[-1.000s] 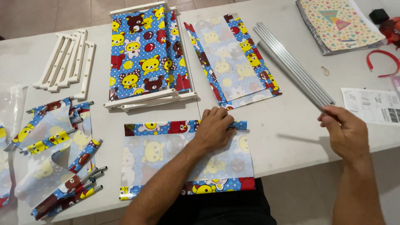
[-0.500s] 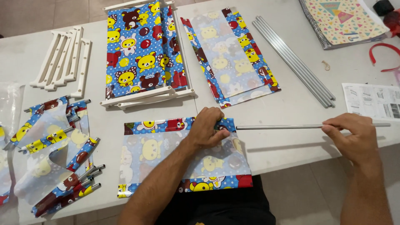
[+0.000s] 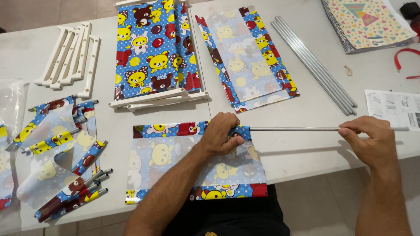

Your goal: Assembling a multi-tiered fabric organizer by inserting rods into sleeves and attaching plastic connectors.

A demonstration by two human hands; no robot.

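While the thin grey metal rod (image 3: 302, 129) lies level, its tip at the bear-print fabric panel (image 3: 175, 161), left hand (image 3: 223, 133) pinches the panel's hem; right hand (image 3: 369, 140) grips the rod's far end.

Home craft or hobby setting, white table (image 3: 306, 153) on tiled floor (image 3: 52, 11), spiral notebook (image 3: 367, 19), cartoon-print fabric panels (image 3: 153, 48), white plastic frame pieces (image 3: 70, 54), metal rods (image 3: 313, 63), printed instruction sheet (image 3: 393, 107)
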